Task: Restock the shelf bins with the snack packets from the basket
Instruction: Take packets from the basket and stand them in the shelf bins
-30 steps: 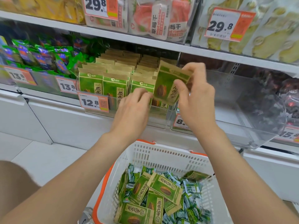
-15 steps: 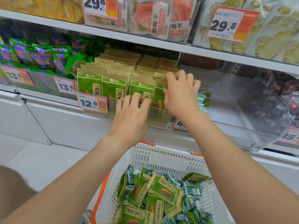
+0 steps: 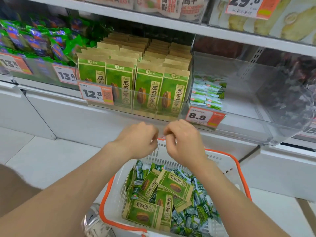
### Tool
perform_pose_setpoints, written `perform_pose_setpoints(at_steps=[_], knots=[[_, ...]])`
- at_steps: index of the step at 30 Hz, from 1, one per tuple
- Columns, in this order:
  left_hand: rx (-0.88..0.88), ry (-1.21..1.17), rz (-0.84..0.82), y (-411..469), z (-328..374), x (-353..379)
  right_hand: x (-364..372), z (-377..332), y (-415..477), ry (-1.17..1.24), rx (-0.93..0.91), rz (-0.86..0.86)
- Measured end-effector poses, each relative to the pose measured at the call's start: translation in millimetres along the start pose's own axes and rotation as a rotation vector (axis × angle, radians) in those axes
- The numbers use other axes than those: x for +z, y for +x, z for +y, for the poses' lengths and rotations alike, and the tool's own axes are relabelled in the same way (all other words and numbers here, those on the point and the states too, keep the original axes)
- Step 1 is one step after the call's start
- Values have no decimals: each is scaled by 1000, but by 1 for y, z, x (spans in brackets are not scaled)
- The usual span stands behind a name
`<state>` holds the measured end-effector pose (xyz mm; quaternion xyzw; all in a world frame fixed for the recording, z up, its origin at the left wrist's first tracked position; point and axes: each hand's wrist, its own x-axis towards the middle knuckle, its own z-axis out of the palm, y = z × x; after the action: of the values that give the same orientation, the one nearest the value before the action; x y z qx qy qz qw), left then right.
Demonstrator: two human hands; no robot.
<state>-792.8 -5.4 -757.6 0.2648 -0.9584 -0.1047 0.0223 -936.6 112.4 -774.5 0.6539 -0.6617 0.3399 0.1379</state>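
While the left hand [image 3: 138, 139] and the right hand [image 3: 183, 142] are held close together just above the far rim of the white, orange-edged basket [image 3: 230, 161], their fingers are seen loosely curled and empty. More green sunflower seed packets [image 3: 174, 183] are heaped in the basket, mixed with small green-and-white sachets [image 3: 196, 216]; part of the heap is hidden by the right forearm. Directly above the hands, a clear shelf bin [image 3: 153, 112] is packed with upright rows of the same seed packets [image 3: 148, 88], and its transparent front wall is set between them and the hands. A 12.8 price tag [image 3: 96, 94] is clipped to that wall. To the right, a second clear bin [image 3: 248, 103], tagged 8.8 [image 3: 205, 117], is occupied only by a few sachets [image 3: 206, 94] stacked against its left side. Purple-and-green bags [image 3: 34, 41] are piled in the bin to the left, and dark red packs [image 3: 294, 93] are glimpsed at far right. A grey shoe [image 3: 92, 219] is visible beside the basket.
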Motion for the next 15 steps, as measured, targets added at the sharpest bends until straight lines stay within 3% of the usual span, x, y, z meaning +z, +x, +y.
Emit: perform_pose_setpoints(at_steps=[4, 6, 11, 15], knots=[[44, 54, -346, -12, -3, 35, 38, 33, -65, -42, 344, -524], [42, 70, -472, -16, -2, 48, 54, 49, -95, -108, 450, -709], [24, 99, -568, -17, -3, 66, 86, 67, -160, -101, 634, -1036], [30, 114, -589, -10, -2, 73, 103, 72, -184, -219, 584, -1093]])
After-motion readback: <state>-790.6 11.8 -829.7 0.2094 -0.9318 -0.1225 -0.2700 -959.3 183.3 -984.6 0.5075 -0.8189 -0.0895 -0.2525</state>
